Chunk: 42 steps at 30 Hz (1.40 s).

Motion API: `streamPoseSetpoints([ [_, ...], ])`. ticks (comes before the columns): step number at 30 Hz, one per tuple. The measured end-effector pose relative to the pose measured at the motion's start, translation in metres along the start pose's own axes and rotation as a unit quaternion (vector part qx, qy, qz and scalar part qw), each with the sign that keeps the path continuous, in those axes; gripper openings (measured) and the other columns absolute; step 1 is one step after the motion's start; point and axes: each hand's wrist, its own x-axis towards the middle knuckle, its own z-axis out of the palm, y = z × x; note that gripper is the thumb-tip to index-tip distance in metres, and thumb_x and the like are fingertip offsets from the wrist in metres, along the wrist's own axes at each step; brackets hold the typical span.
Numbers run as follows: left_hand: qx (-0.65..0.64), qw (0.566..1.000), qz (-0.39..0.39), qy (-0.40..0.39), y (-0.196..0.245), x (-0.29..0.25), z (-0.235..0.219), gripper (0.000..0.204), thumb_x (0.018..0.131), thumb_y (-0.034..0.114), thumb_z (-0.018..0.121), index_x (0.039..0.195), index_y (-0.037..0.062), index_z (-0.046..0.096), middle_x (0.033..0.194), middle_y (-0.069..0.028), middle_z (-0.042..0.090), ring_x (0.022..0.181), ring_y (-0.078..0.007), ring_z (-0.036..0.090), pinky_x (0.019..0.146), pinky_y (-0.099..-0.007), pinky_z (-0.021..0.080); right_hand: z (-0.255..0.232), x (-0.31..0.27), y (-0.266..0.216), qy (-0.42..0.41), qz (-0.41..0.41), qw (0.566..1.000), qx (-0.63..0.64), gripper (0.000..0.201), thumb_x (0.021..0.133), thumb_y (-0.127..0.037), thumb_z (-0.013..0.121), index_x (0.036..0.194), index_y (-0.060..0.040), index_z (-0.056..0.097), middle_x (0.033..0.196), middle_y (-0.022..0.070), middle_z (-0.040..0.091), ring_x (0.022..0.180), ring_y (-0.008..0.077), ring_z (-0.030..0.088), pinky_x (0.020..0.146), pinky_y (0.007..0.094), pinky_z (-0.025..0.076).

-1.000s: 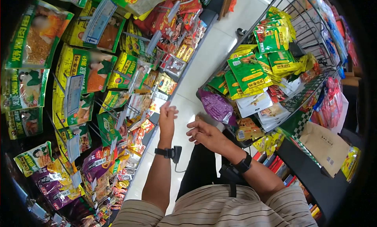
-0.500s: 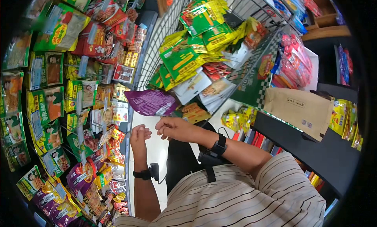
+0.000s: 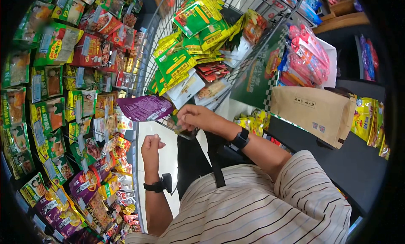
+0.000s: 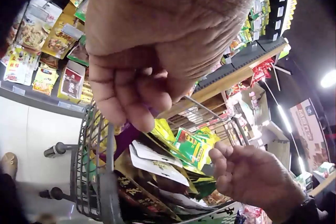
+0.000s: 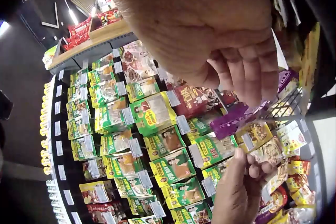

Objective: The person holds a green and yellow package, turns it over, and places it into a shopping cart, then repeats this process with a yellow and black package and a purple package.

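Note:
My left hand (image 3: 151, 154) hangs beside the shelf with loosely curled fingers and holds nothing. Farther right, my right hand (image 3: 197, 118) is at the near end of the wire shopping cart (image 3: 147, 71), its fingers loosely bent with nothing visible in them. A purple packet (image 3: 145, 107) leans out over the cart's edge, just left of the right hand; the right wrist view has the purple packet (image 5: 239, 119) close beyond the fingers. Inside the cart lie green and yellow seasoning packets (image 3: 174, 67) in a heap, with white packets (image 3: 185, 88) below them.
Racks of hanging seasoning packets (image 3: 48, 113) with price tags line the left side. At right, a brown paper bag (image 3: 312, 111) and pink wrapped goods (image 3: 310, 60) stand on a dark counter (image 3: 303, 142). Yellow packets (image 3: 253, 121) hang under the counter's edge.
The cart and its heap have shifted left in the head view, now nearer the body and shelf. My right hand has moved up to the cart's near end; the left stays beside the shelf.

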Motion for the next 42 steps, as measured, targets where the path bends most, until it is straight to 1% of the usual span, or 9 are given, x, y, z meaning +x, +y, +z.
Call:
streamPoseSetpoints([
  [3, -0.019, 1.0, -0.007, -0.011, 0.003, -0.005, 0.011, 0.022, 0.098, 0.018, 0.058, 0.114, 0.0014, 0.057, 0.089, -0.0039, 0.061, 0.076, -0.0119, 0.062, 0.07, -0.0244, 0.05, -0.013, -0.006, 0.003, 0.013, 0.002, 1.0, 0.008, 0.023, 0.097, -0.02, 0.055, 0.113, -0.0034, 0.059, 0.101, 0.0048, 0.066, 0.087, 0.0124, 0.063, 0.076, 0.0266, 0.053],
  [6, -0.002, 1.0, -0.031, 0.001, 0.007, -0.013, 0.019, 0.025, 0.099, 0.019, 0.058, 0.116, 0.001, 0.057, 0.091, -0.0047, 0.063, 0.077, -0.0119, 0.062, 0.07, -0.0242, 0.051, -0.025, -0.008, -0.002, 0.032, 0.0, 0.999, -0.011, 0.026, 0.096, -0.021, 0.056, 0.114, -0.0017, 0.059, 0.101, 0.0056, 0.067, 0.084, 0.0132, 0.064, 0.073, 0.0272, 0.054],
  [12, 0.011, 0.999, -0.049, 0.006, 0.002, -0.024, 0.022, 0.026, 0.1, 0.022, 0.056, 0.116, 0.0017, 0.059, 0.093, -0.0056, 0.064, 0.08, -0.0122, 0.064, 0.071, -0.024, 0.051, -0.07, -0.004, -0.028, 0.099, -0.034, 0.993, -0.061, 0.029, 0.095, -0.02, 0.058, 0.116, -0.0007, 0.06, 0.102, 0.0063, 0.068, 0.084, 0.0156, 0.067, 0.071, 0.0303, 0.056],
  [15, 0.005, 0.999, -0.048, 0.015, 0.0, -0.028, 0.024, 0.026, 0.101, 0.023, 0.055, 0.115, 0.002, 0.06, 0.093, -0.006, 0.064, 0.08, -0.0124, 0.064, 0.071, -0.0243, 0.051, -0.096, 0.005, -0.051, 0.143, -0.104, 0.979, -0.099, 0.028, 0.093, -0.02, 0.056, 0.112, -0.0004, 0.062, 0.092, 0.0053, 0.066, 0.077, 0.0143, 0.067, 0.063, 0.028, 0.055],
  [21, -0.003, 0.998, -0.047, 0.036, -0.001, -0.034, 0.024, 0.026, 0.101, 0.023, 0.054, 0.115, 0.0014, 0.06, 0.093, -0.0067, 0.064, 0.08, -0.0131, 0.064, 0.072, -0.025, 0.052, -0.144, 0.032, -0.084, 0.233, -0.083, 0.952, -0.18, 0.038, 0.092, -0.018, 0.055, 0.122, 0.0048, 0.059, 0.101, 0.0116, 0.067, 0.082, 0.0208, 0.071, 0.063, 0.0325, 0.057],
  [24, -0.01, 0.997, -0.052, 0.049, -0.001, -0.039, 0.022, 0.026, 0.101, 0.022, 0.053, 0.115, 0.0013, 0.06, 0.093, -0.0069, 0.064, 0.08, -0.0133, 0.064, 0.072, -0.0256, 0.052, -0.15, 0.041, -0.089, 0.213, -0.067, 0.953, -0.207, 0.041, 0.091, -0.017, 0.055, 0.125, 0.0063, 0.058, 0.106, 0.0133, 0.067, 0.087, 0.0228, 0.072, 0.065, 0.0325, 0.058],
  [28, -0.014, 0.996, -0.057, 0.061, -0.004, -0.043, 0.021, 0.025, 0.101, 0.023, 0.054, 0.114, 0.0022, 0.06, 0.093, -0.0062, 0.064, 0.08, -0.0132, 0.064, 0.072, -0.0257, 0.052, -0.144, 0.058, -0.092, 0.182, -0.056, 0.957, -0.219, 0.042, 0.091, -0.017, 0.055, 0.127, 0.0051, 0.056, 0.106, 0.0128, 0.066, 0.08, 0.0221, 0.071, 0.063, 0.0319, 0.058],
  [34, -0.03, 0.996, -0.054, 0.07, -0.008, -0.044, 0.024, 0.025, 0.102, 0.026, 0.054, 0.113, 0.0041, 0.061, 0.092, -0.0044, 0.064, 0.08, -0.0121, 0.063, 0.072, -0.025, 0.051, -0.143, 0.084, -0.093, 0.173, 0.054, 0.948, -0.264, 0.046, 0.095, -0.022, 0.056, 0.135, -0.0005, 0.049, 0.113, 0.0129, 0.063, 0.086, 0.0229, 0.069, 0.067, 0.033, 0.058],
  [42, -0.03, 0.994, -0.075, 0.079, -0.012, -0.054, 0.023, 0.026, 0.102, 0.025, 0.054, 0.114, 0.0036, 0.061, 0.092, -0.0043, 0.064, 0.081, -0.0123, 0.063, 0.072, -0.0256, 0.051, -0.136, 0.094, -0.084, 0.144, 0.074, 0.967, -0.195, 0.044, 0.095, -0.025, 0.058, 0.132, -0.001, 0.051, 0.114, 0.0133, 0.061, 0.088, 0.0242, 0.069, 0.07, 0.0347, 0.059],
])
